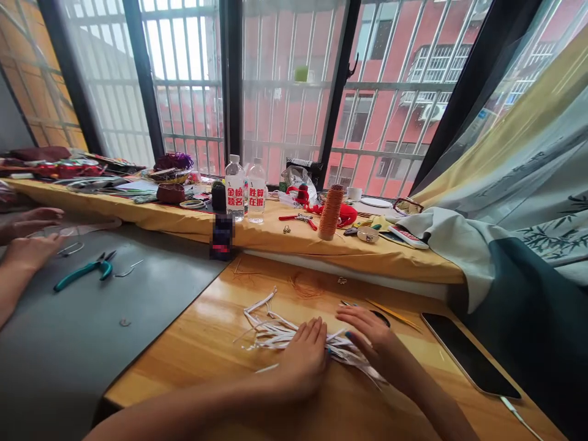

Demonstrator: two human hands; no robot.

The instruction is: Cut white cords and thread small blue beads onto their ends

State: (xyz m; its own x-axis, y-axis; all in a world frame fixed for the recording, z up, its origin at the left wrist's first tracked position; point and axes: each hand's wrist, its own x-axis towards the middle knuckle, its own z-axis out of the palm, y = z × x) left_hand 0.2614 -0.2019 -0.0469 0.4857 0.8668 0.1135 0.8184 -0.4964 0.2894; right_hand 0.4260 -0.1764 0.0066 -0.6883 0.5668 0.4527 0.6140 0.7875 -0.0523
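A bundle of flat white cords (271, 334) lies spread on the wooden table (184, 367), with loose ends fanning out to the left and right. My left hand (307, 352) rests flat across the middle of the bundle, fingers stretched out together. Just to its right, my right hand (372, 337) is held with fingers apart over the bundle's right end. Whether its fingertips touch the cords I cannot tell. Behind the right hand a dark-handled tool (380, 317) is partly hidden, beside thin yellow strips (395, 315).
A phone (468, 355) with a white cable lies at right. Orange thread (305, 288) is at the table's back. The cloth-covered ledge (285, 236) holds bottles (256, 193), an orange thread spool (329, 214) and red pliers (298, 219). Another person's hands (34, 248) work left, near teal pliers (85, 272).
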